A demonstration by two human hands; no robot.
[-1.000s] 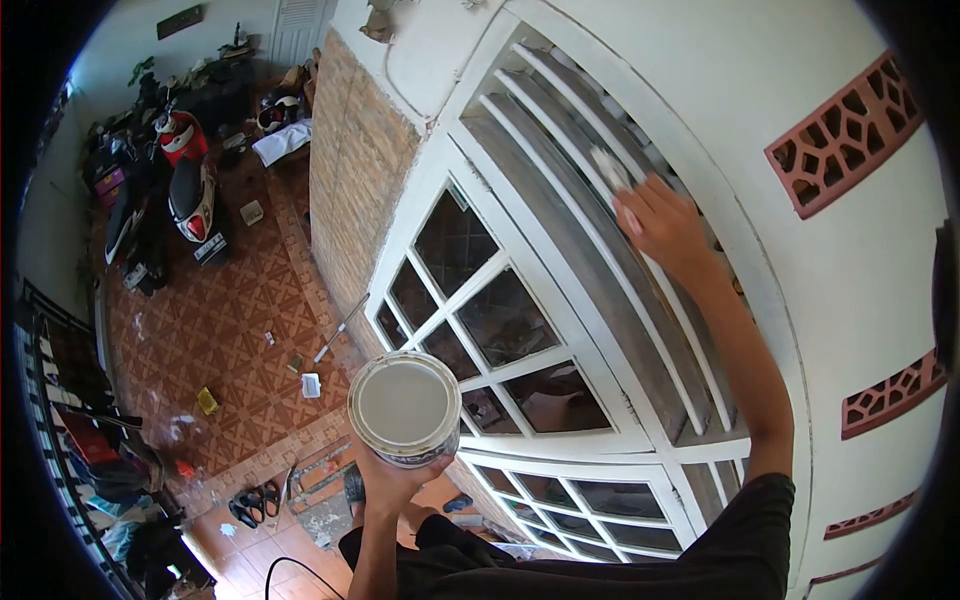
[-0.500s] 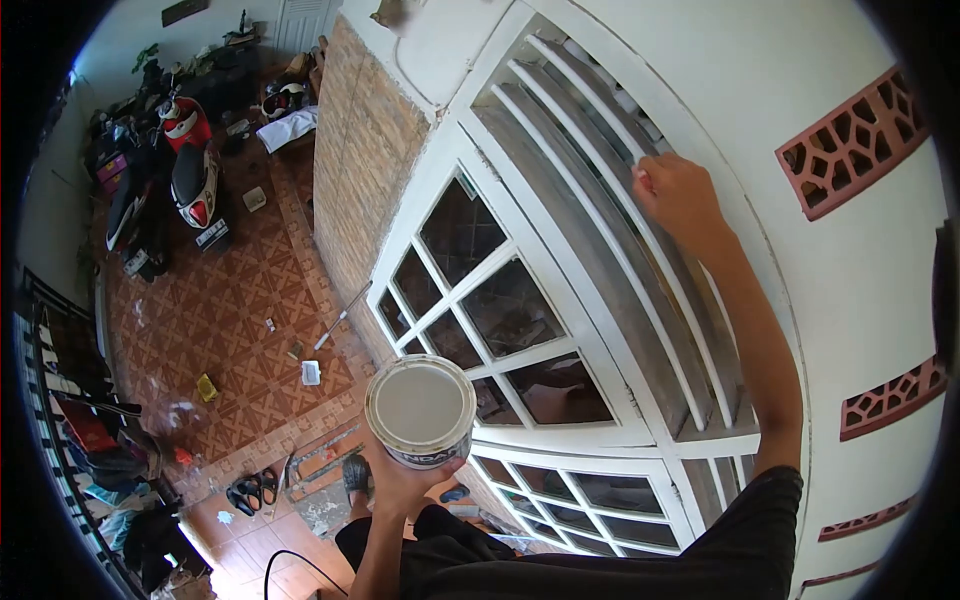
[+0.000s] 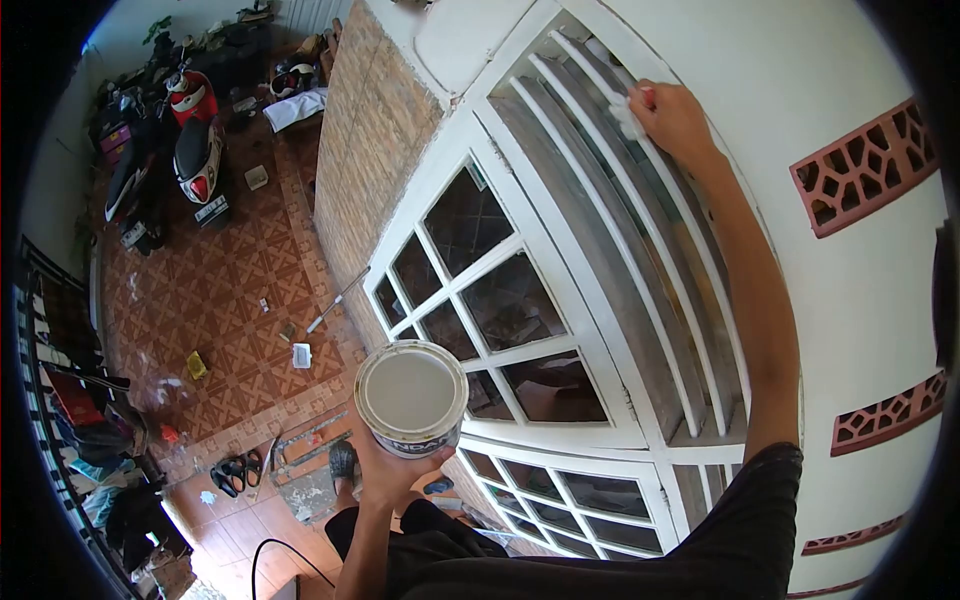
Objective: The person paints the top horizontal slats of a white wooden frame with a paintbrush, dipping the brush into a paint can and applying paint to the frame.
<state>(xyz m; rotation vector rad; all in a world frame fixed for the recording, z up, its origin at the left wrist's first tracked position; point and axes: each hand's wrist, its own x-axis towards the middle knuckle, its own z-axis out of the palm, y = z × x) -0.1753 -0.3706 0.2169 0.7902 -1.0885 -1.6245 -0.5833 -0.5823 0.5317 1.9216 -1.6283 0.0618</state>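
Note:
My left hand [image 3: 388,468] is wrapped round a paint can [image 3: 412,436], held upright in front of my body. Grey-white paint [image 3: 410,392] shows inside its open top. Up at the louvred vent, my right hand [image 3: 674,122] is closed on a paintbrush [image 3: 626,116]; a bit of red handle and a white head show, the rest lies inside my fingers. The brush head is at the upper part of a white slat [image 3: 655,155]. Below and left of the slats is a white-framed glass window [image 3: 510,250].
Far below is a tiled floor [image 3: 230,300] with a white tray [image 3: 301,355], a long-handled roller [image 3: 337,300] and black sandals [image 3: 238,474]. A red scooter [image 3: 190,100] stands at the back. Red vent blocks [image 3: 865,168] sit in the right wall.
My right hand has moved up along the slat, and the white brush head now shows. The can in my left hand has shifted slightly left and up in the view.

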